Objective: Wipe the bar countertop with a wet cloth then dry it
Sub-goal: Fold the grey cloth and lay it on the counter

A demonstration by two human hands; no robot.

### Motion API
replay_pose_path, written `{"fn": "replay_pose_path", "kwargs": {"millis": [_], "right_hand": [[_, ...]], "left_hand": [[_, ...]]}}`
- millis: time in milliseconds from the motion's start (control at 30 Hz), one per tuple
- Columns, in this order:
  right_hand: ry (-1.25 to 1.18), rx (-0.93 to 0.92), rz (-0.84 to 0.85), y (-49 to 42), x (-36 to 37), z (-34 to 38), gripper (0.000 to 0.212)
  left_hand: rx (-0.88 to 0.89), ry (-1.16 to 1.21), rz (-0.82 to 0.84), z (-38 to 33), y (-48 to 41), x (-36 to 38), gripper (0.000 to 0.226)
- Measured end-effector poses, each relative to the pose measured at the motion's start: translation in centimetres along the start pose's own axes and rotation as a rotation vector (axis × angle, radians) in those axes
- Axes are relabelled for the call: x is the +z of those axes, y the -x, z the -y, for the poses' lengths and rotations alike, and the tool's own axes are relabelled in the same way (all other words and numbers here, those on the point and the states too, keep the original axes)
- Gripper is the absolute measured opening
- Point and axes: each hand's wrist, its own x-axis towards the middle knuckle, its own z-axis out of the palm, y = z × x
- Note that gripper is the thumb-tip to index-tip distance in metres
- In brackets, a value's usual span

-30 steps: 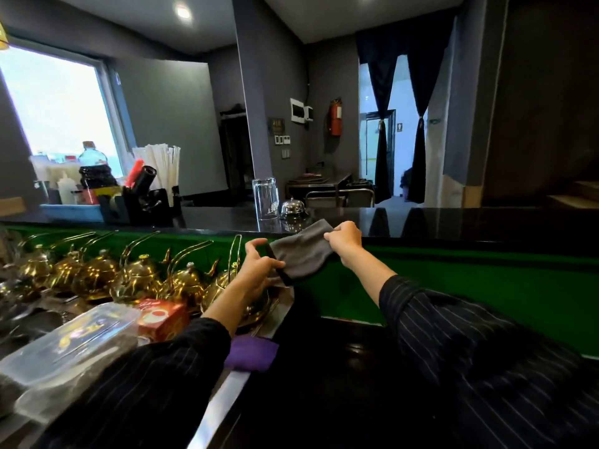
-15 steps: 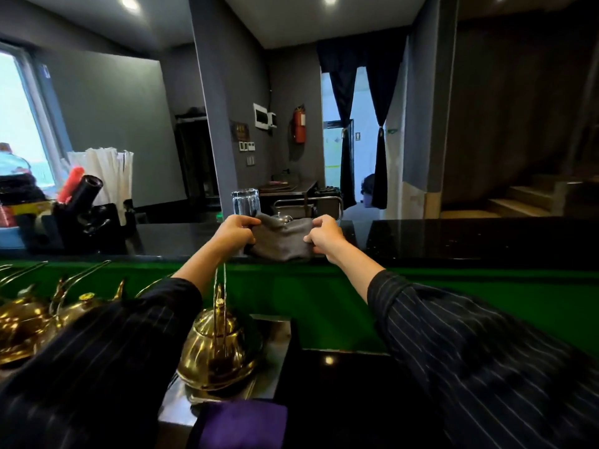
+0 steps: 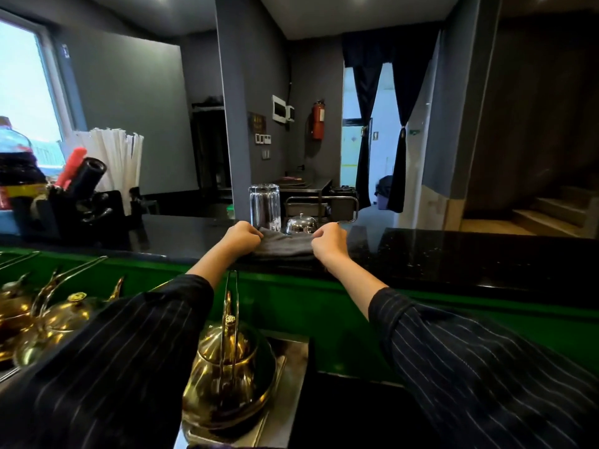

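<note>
A grey cloth [image 3: 285, 245] lies flat on the black bar countertop [image 3: 453, 254], near its front edge. My left hand [image 3: 241, 236] grips the cloth's left end with curled fingers. My right hand [image 3: 329, 242] grips its right end the same way. The cloth is stretched between the two hands. Both arms in dark striped sleeves reach forward over the green front of the bar.
An upturned clear glass [image 3: 264, 207] and a small metal bell [image 3: 301, 224] stand right behind the cloth. A black holder with straws and tools [image 3: 87, 196] sits on the counter at left. Brass teapots [image 3: 227, 367] stand on the lower shelf below my arms.
Both hands have lifted the cloth from below the counter edge and laid it down flat on the countertop. The hands have moved further apart.
</note>
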Motion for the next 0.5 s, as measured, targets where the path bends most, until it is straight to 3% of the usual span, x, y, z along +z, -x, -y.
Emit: {"fn": "replay_pose_path", "kwargs": {"millis": [67,167,267,333,433,500], "right_hand": [[0.096,-0.039,0.018,0.0,0.4,0.1,0.019],[0.212,-0.063,0.059,0.3,0.6,0.6,0.031],[0.368,-0.139,0.167,0.7,0.1,0.8,0.017],[0.461,-0.207,0.294,1.1,-0.6,0.6,0.038],[0.462,-0.219,0.436,1.4,-1.1,0.1,0.048],[0.435,-0.200,0.467,1.5,-1.1,-0.2,0.044]], "left_hand": [[-0.034,-0.053,-0.019,-0.1,-0.2,0.3,0.029],[-0.054,-0.171,-0.008,-0.9,-0.2,0.4,0.023],[-0.085,-0.306,-0.004,-1.3,0.1,0.6,0.016],[-0.072,-0.487,-0.032,-1.5,0.5,0.8,0.016],[0.135,-0.595,-0.094,-1.8,1.1,1.4,0.027],[0.260,-0.524,0.052,-1.5,1.2,1.9,0.033]]}}
